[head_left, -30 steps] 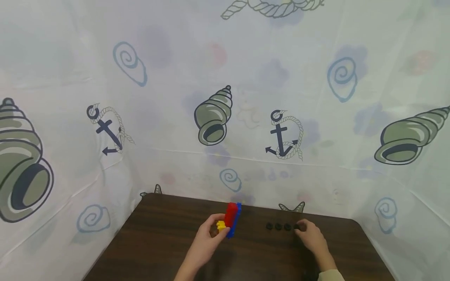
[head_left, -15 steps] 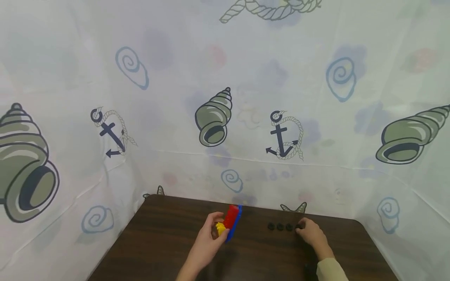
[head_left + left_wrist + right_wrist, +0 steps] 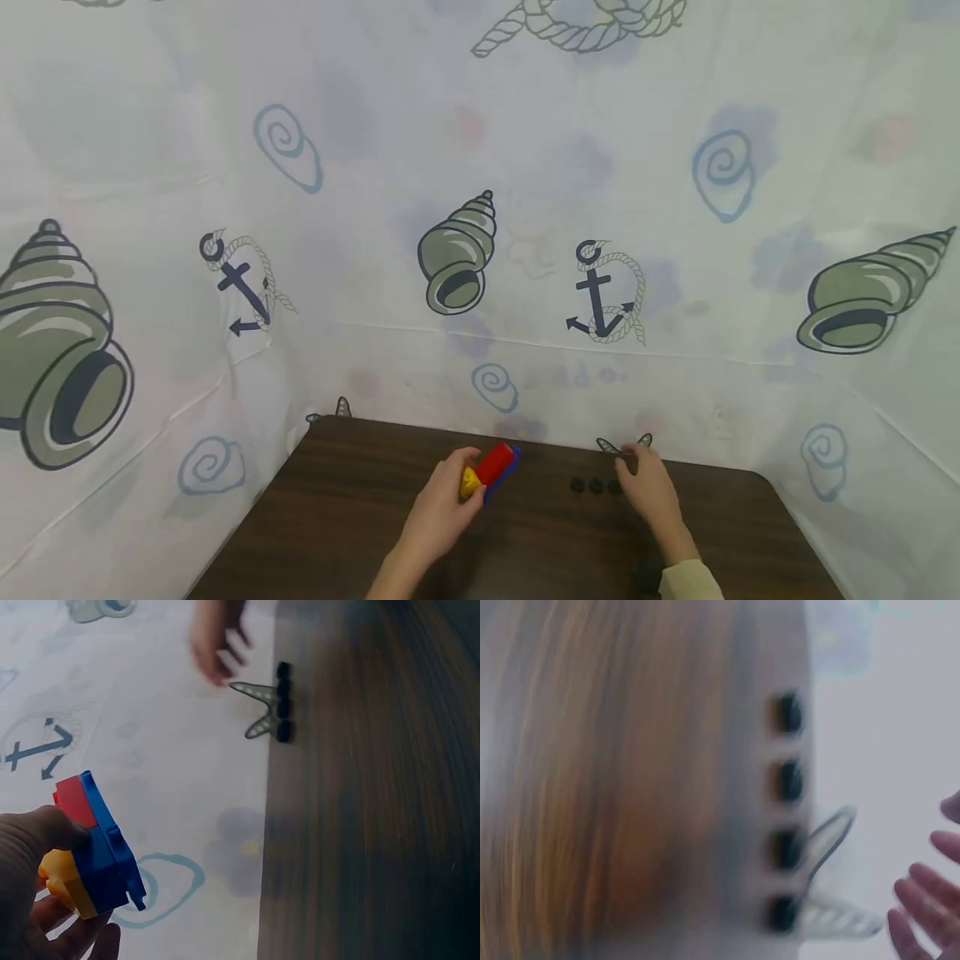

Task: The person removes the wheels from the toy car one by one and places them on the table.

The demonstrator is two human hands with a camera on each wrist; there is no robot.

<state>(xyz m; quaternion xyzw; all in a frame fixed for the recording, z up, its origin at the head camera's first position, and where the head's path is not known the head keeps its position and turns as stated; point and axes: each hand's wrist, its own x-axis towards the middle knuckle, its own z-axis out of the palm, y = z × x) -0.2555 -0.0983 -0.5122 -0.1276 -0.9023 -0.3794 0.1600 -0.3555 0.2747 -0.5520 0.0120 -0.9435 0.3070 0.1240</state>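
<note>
My left hand grips a toy-brick assembly above the table, thumb on one side and fingers on the other. It joins a red brick, a yellow piece and a long blue base with small protrusions at its end. My right hand is raised near the table's back edge with its fingers apart, holding nothing. Close by, several small black wheels stand in a straight row on the table; in the head view the right hand hides part of that row.
The dark wood-grain table has rounded back corners. Right behind it hangs a pale cloth printed with shells and anchors, which also runs along both sides. A blurred dark shape lies beside the right forearm.
My right hand has come off the wheel at the row's right end and moved up and slightly left, its fingers spreading. The left hand has tilted the brick assembly further to the right.
</note>
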